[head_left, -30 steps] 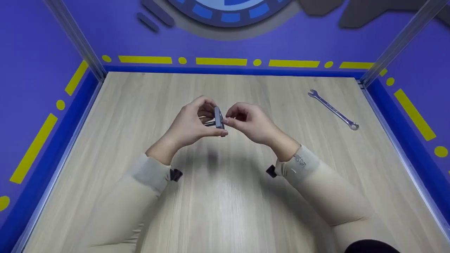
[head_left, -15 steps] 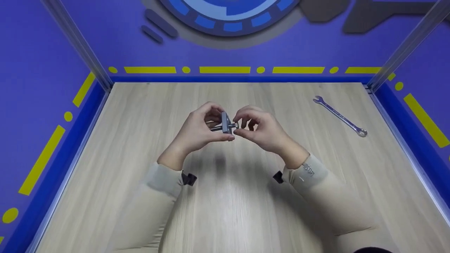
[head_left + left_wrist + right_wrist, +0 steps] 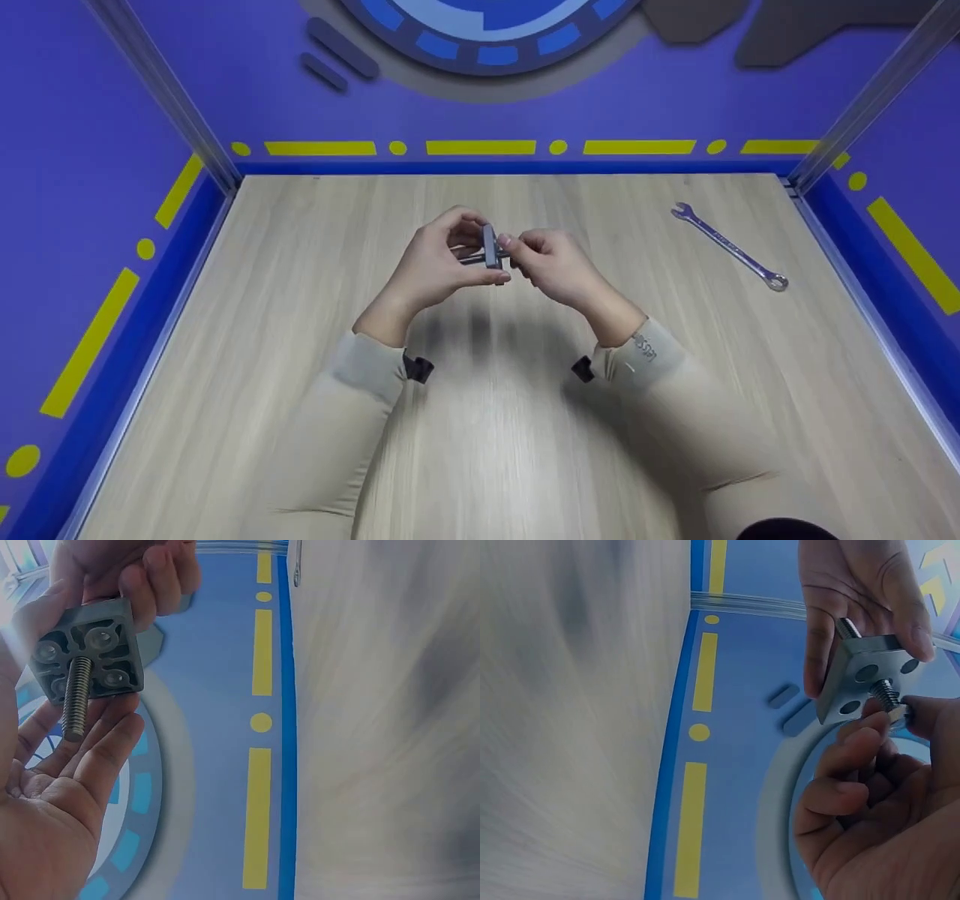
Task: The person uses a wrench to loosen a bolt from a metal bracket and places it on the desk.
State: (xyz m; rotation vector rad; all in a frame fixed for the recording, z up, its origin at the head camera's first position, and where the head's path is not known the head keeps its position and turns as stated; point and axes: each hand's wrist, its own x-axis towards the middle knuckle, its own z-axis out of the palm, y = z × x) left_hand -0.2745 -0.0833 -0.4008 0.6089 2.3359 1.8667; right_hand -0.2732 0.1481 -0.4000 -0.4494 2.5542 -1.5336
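Observation:
My left hand (image 3: 431,266) grips a small grey square plate (image 3: 490,246) by its edges, thumb on one side and fingers on the other, above the table. The plate has a round hole near each corner and a ribbed back in the left wrist view. A threaded bolt (image 3: 77,697) passes through its centre, its shank sticking out well past the ribbed side. On the smooth side, the right wrist view shows my right hand (image 3: 559,266) pinching the bolt's head (image 3: 900,716) between thumb and curled fingers. Some thread shows between that head and the plate.
A combination wrench (image 3: 729,247) lies slantwise on the right of the wooden table (image 3: 315,247). Blue panels (image 3: 622,97) with yellow dashes stand along the back and both sides, joined by metal corner posts.
Half a second ago my right fingers were looser around the bolt head; now the thumb has swung up and pinches it. Both hands have shifted slightly, still holding the plate and bolt.

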